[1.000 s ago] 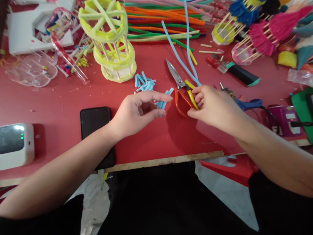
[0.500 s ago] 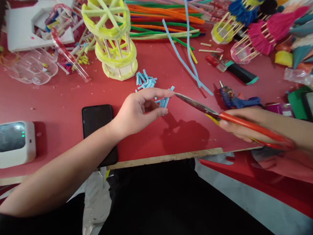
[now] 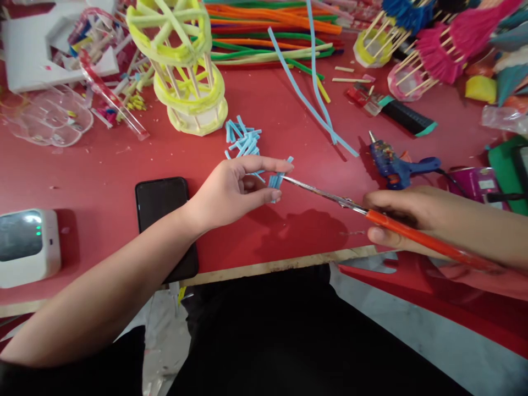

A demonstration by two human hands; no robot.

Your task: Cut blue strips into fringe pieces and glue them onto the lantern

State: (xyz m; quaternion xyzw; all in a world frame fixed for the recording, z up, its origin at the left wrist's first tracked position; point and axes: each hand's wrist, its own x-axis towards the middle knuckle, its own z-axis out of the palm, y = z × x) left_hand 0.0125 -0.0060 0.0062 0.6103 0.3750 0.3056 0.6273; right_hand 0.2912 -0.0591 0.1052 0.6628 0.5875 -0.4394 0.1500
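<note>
My left hand (image 3: 229, 190) pinches a small bundle of short light-blue pipe cleaner pieces (image 3: 275, 181) between thumb and forefinger, just above the table. Wrapped around the red-handled scissors (image 3: 383, 221), my right hand (image 3: 406, 206) holds them pointing left. Their blade tips meet the bundle, and whether they bite into it I cannot tell. Behind my left fingers lies a loose pile of similar blue pieces (image 3: 246, 142). Two long blue pipe cleaners (image 3: 293, 82) cross each other farther back.
A yellow tiered stick frame (image 3: 190, 91) stands at the back left. Beside my left forearm lies a phone (image 3: 160, 201); a white device (image 3: 28, 247) sits farther left. A blue glue gun (image 3: 396, 165) and a black-green cutter (image 3: 406, 116) lie right. Colourful pipe cleaners (image 3: 272, 41) fill the back.
My right hand has picked up the scissors from the table and turned them leftward, bringing the blades to the blue bundle. My left hand keeps its pinch, almost in place.
</note>
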